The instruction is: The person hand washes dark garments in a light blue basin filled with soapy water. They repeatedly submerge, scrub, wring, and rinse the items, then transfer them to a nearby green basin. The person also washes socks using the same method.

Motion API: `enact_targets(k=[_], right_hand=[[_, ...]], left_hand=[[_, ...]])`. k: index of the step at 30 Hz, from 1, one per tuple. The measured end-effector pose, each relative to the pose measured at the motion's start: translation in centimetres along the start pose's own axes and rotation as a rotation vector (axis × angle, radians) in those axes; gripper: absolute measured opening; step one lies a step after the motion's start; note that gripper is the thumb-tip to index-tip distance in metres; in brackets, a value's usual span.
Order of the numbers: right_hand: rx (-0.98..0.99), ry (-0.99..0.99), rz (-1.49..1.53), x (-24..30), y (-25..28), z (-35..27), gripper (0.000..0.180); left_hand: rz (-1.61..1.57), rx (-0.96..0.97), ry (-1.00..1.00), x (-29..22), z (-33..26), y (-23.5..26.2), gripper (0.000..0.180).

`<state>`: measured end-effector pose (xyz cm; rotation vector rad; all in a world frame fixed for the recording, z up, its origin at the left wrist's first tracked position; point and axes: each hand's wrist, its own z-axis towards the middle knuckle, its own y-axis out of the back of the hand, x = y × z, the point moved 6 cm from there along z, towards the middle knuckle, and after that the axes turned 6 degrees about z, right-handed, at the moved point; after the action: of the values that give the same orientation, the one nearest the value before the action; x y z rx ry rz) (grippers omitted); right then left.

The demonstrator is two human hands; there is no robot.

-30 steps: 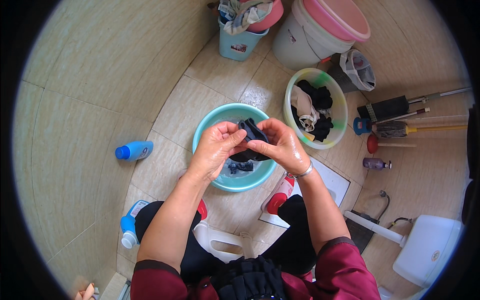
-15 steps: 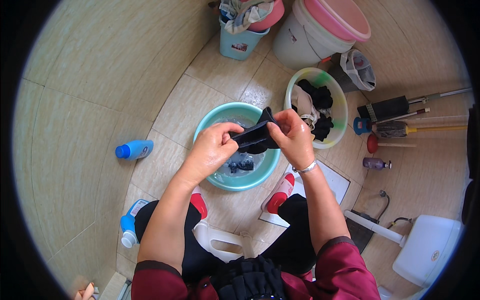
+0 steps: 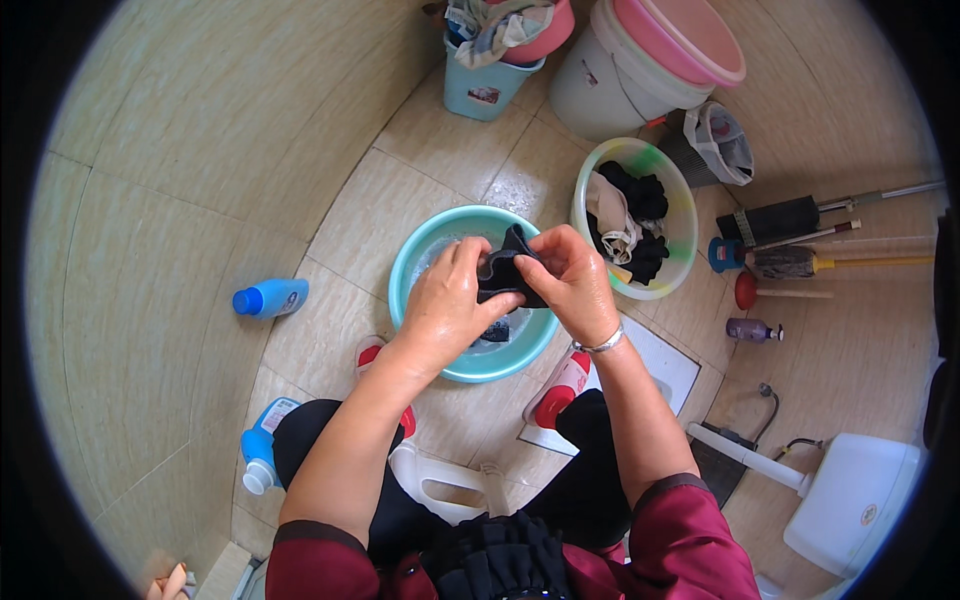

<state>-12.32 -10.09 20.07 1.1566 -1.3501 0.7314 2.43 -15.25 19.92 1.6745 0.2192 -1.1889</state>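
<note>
Over a teal basin (image 3: pixel 397 290) on the floor, my hands hold a small black garment, which looks like a sock (image 3: pixel 513 268). My left hand (image 3: pixel 446 302) grips its left side, with the thumb across the lower edge. On the other side, my right hand (image 3: pixel 577 287) pinches the fabric between thumb and fingers. A silver bracelet circles my right wrist. Sudsy water and another piece of dark cloth (image 3: pixel 495 330) show in the basin, partly hidden by my hands.
A pale basin (image 3: pixel 684 200) of clothes stands right of the teal one. Blue bottles (image 3: pixel 272 299) stand at left. Buckets (image 3: pixel 590 90) and a bin (image 3: pixel 718 140) sit behind; mops (image 3: pixel 785 262) lean at right. A white floor fixture (image 3: pixel 655 365) lies near my right foot.
My hands have come closer together and the sock, stretched between them before, is now bunched. My left hand has shifted right, and my left foot has moved left.
</note>
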Motion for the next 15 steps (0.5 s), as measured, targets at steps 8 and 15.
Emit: enact_targets(k=[8, 15], right_hand=[[0.107, -0.142, 0.258, -0.6, 0.0, 0.4, 0.023], [0.031, -0.133, 0.299, -0.4, 2.2, 0.9, 0.024]], left_hand=[[-0.062, -0.036, 0.061, 2.2, 0.3, 0.6, 0.022], [-0.686, -0.047, 0.379, 6.0, 0.8, 1.7, 0.021]])
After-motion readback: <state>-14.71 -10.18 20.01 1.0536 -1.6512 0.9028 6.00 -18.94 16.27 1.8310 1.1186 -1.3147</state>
